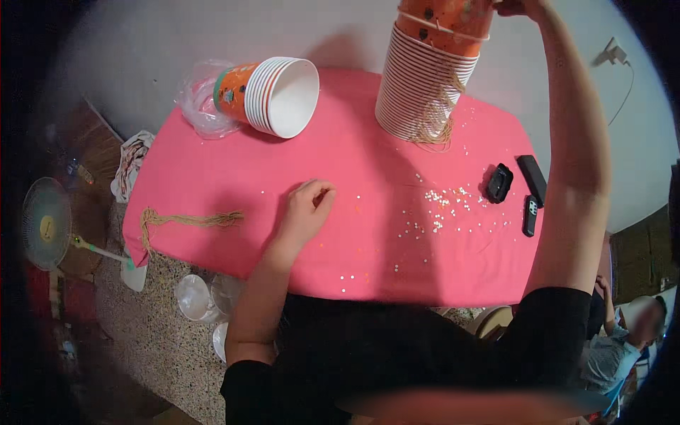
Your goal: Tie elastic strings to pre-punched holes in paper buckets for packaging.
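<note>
Head view: one hand on the pink cloth, the other up at a tall stack of paper bowls.

Left hand [306, 205] lies on the pink tablecloth [212, 170] with fingers loosely curled, pinching nothing I can make out; right hand [520, 7] reaches over the top of the upright stack of orange-and-white paper bowls [425, 78] at the table's far edge, its fingers cut off by the frame, so their grip cannot be told. Tan strings [438, 120] hang from that stack; a tug could snag them and, I judge, tip the leaning tower onto the scattered small white beads [446, 205]. A second stack of bowls lying on its side [273, 92] sits well apart, a loose bundle of tan cord [188, 221] near the left hand, black remotes [528, 191] to the right.
</note>
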A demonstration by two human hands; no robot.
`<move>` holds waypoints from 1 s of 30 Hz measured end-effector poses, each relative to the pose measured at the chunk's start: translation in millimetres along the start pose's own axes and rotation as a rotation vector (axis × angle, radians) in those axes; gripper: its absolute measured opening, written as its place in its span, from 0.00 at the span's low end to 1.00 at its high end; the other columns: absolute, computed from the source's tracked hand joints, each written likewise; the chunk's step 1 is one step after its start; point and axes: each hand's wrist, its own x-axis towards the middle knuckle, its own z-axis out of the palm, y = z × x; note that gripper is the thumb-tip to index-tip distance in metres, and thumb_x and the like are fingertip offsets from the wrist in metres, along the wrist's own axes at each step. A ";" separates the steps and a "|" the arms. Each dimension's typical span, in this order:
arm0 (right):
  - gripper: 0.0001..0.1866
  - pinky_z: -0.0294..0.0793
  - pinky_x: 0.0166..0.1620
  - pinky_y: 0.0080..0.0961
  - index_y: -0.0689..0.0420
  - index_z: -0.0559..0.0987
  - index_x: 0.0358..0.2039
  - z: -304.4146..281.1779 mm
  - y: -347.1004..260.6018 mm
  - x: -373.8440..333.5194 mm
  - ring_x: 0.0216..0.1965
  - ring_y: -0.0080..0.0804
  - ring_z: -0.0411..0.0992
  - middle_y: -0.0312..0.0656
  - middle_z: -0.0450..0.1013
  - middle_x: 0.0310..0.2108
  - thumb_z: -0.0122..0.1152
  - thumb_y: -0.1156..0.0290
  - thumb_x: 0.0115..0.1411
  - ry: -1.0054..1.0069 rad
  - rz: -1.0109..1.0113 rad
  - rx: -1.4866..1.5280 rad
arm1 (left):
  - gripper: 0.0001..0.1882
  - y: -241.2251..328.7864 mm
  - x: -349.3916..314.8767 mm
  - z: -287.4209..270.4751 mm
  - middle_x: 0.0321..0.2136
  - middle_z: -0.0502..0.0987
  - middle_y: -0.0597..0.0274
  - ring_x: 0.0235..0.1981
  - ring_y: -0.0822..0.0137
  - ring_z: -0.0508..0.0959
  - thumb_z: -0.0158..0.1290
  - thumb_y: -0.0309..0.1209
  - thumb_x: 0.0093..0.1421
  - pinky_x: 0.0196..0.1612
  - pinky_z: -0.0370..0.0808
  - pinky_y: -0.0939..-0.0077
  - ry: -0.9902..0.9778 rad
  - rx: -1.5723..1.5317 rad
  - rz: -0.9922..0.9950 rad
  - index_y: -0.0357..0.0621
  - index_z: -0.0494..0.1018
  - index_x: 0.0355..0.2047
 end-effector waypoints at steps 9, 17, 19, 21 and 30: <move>0.24 0.78 0.16 0.38 0.62 0.71 0.42 16.9 28.9 -0.8 0.11 0.40 0.71 0.45 0.66 0.15 0.44 0.50 0.66 0.574 0.017 -0.403 | 0.06 11.6 0.2 -6.9 0.28 0.76 0.55 0.28 0.66 0.77 0.55 0.26 0.57 0.32 0.74 0.74 0.014 0.081 0.110 0.36 0.74 0.34; 0.13 0.73 0.36 0.36 0.61 0.72 0.40 67.2 45.1 -18.4 0.34 0.42 0.75 0.51 0.74 0.30 0.54 0.63 0.62 0.980 -0.664 -1.159 | 0.06 12.0 4.9 -7.1 0.28 0.76 0.55 0.29 0.65 0.77 0.55 0.26 0.57 0.34 0.74 0.74 0.081 0.086 0.078 0.36 0.75 0.34; 0.14 0.74 0.36 0.36 0.59 0.72 0.45 76.2 85.6 0.2 0.35 0.42 0.75 0.47 0.75 0.34 0.55 0.66 0.62 0.756 -1.068 -1.174 | 0.06 11.0 3.8 -8.6 0.29 0.76 0.56 0.30 0.66 0.77 0.55 0.25 0.56 0.34 0.74 0.74 0.113 0.078 0.046 0.36 0.75 0.34; 0.11 0.73 0.39 0.32 0.56 0.76 0.42 146.3 114.3 -14.7 0.36 0.38 0.76 0.45 0.76 0.35 0.58 0.68 0.59 0.478 -0.840 -1.042 | 0.07 3.0 5.0 -10.6 0.30 0.76 0.58 0.31 0.68 0.77 0.55 0.24 0.56 0.35 0.74 0.75 0.147 0.059 0.020 0.37 0.75 0.35; 0.24 0.75 0.40 0.35 0.65 0.75 0.48 341.7 217.7 5.5 0.35 0.39 0.77 0.54 0.77 0.36 0.59 0.59 0.59 -0.088 -0.399 -0.503 | 0.29 -28.0 26.3 -19.9 0.51 0.67 0.54 0.49 0.67 0.69 0.52 0.19 0.56 0.48 0.72 0.76 0.479 -0.146 -0.019 0.42 0.60 0.59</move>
